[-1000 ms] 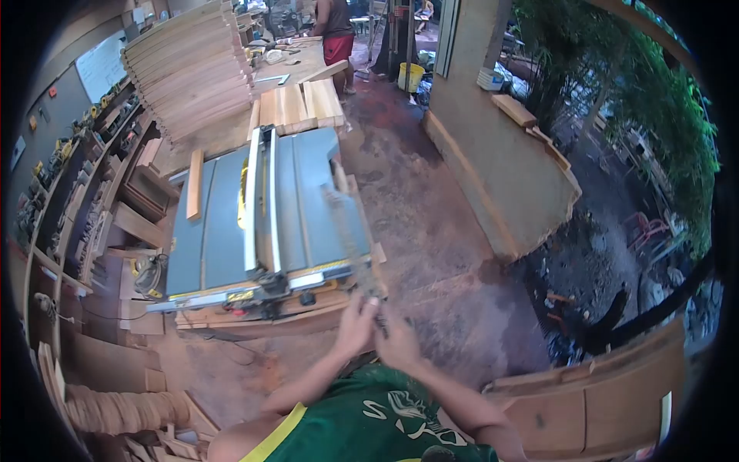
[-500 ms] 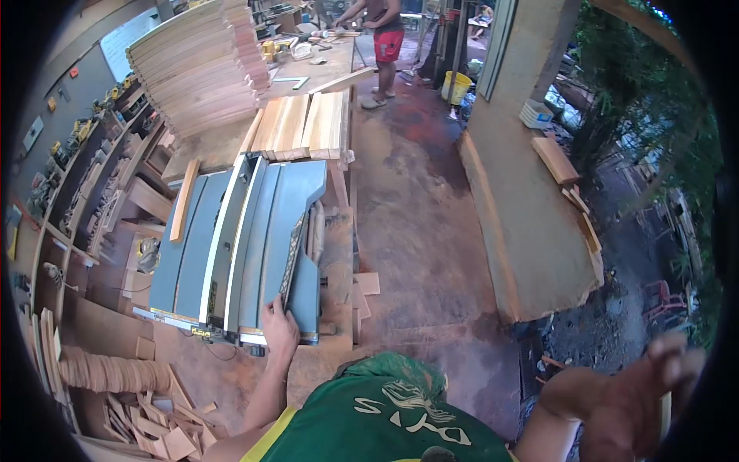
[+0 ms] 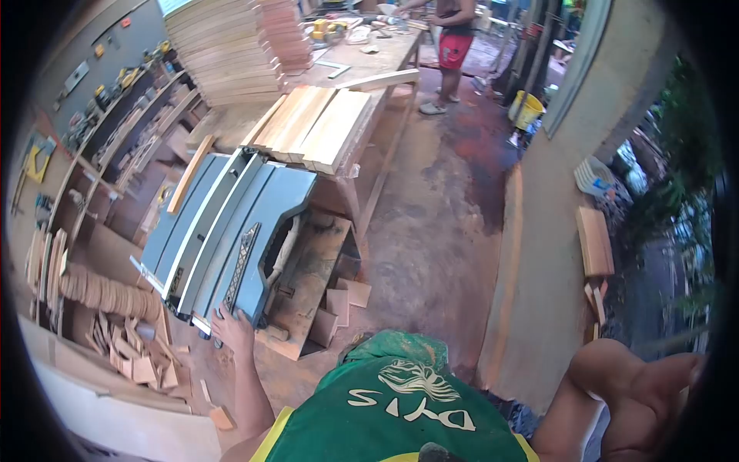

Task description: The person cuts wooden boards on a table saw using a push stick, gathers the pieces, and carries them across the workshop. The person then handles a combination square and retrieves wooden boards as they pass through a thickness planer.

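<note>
evidently, the right hand [image 3: 687,377] is raised at the right edge, too dark to tell opening or hold. the left hand [image 3: 233,331], partly open, touches the near end of the patterned strip [image 3: 241,266], which extends beyond it on the saw table [image 3: 271,199]. farther: boards [image 3: 308,123] on the counter [image 3: 371,58], then a person [image 3: 454,50].

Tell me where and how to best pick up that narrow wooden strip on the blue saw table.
Probably at the middle of the wooden strip, from above, pinching across its narrow width: it lies flat on the saw table, long sides exposed.
</note>
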